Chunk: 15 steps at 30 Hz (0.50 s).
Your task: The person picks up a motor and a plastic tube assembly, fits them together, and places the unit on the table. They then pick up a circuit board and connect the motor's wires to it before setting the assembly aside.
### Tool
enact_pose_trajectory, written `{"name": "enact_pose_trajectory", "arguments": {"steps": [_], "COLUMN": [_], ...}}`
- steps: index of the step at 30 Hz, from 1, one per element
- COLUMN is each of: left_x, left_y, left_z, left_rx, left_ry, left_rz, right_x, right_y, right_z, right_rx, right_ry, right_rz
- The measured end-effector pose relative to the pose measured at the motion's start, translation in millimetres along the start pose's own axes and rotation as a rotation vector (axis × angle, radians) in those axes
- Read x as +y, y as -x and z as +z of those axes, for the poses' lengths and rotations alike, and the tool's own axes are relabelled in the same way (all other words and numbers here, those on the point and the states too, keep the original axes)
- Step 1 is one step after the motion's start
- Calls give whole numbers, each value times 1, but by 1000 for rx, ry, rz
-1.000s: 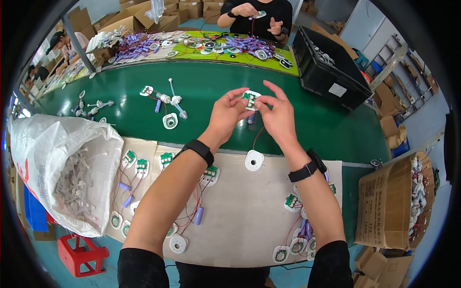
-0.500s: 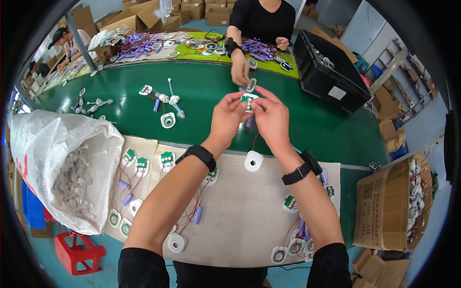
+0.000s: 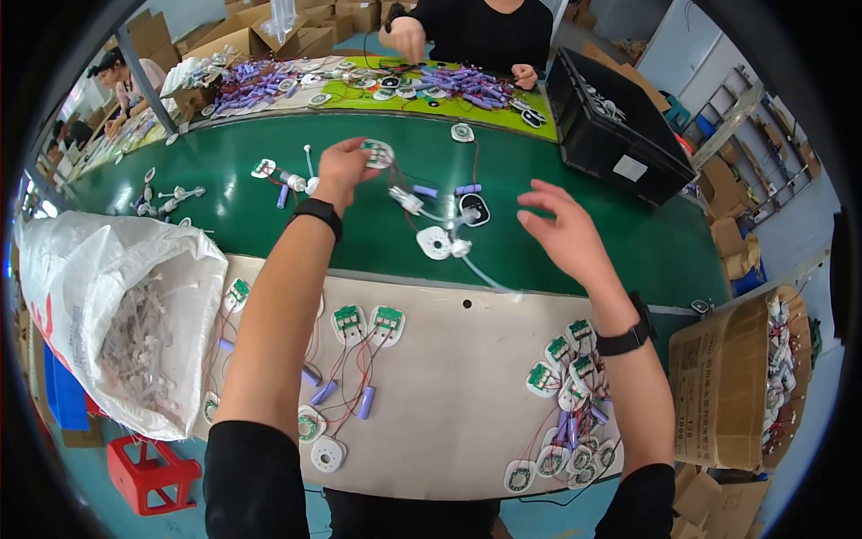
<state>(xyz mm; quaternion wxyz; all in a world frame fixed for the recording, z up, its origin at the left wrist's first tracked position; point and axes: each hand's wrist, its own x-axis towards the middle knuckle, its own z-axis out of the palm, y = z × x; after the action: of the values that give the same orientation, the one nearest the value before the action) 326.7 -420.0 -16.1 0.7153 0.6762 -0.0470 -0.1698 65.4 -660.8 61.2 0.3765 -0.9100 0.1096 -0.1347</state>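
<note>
The left hand (image 3: 344, 171) gripped a white plate (image 3: 382, 154) by its edge, above the green bench (image 3: 646, 247). The right hand (image 3: 566, 232) was open in the air. Between both hands, a white disc (image 3: 431, 241) lay near a translucent tube (image 3: 489, 276).

We are in what looks like an assembly workshop: small green boards (image 3: 388, 319) wired to purple cells (image 3: 366, 403) cover a long green bench (image 3: 646, 242), workers (image 3: 485, 36) sit around it, and a sack (image 3: 63, 256), bin (image 3: 582, 121) and cartons (image 3: 316, 43) surround us.
</note>
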Motion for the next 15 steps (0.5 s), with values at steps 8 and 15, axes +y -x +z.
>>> {"name": "enact_pose_trajectory", "arguments": {"steps": [8,15], "left_x": [6,95], "left_y": [-4,211], "left_z": [-49,-60], "left_rx": [278,-138], "left_ry": [-692,-781], "left_rz": [135,259], "right_x": [-17,-88], "right_y": [55,175], "right_z": [-58,-146], "right_rx": [-75,154], "right_ry": [81,325], "right_rz": [-44,32]}}
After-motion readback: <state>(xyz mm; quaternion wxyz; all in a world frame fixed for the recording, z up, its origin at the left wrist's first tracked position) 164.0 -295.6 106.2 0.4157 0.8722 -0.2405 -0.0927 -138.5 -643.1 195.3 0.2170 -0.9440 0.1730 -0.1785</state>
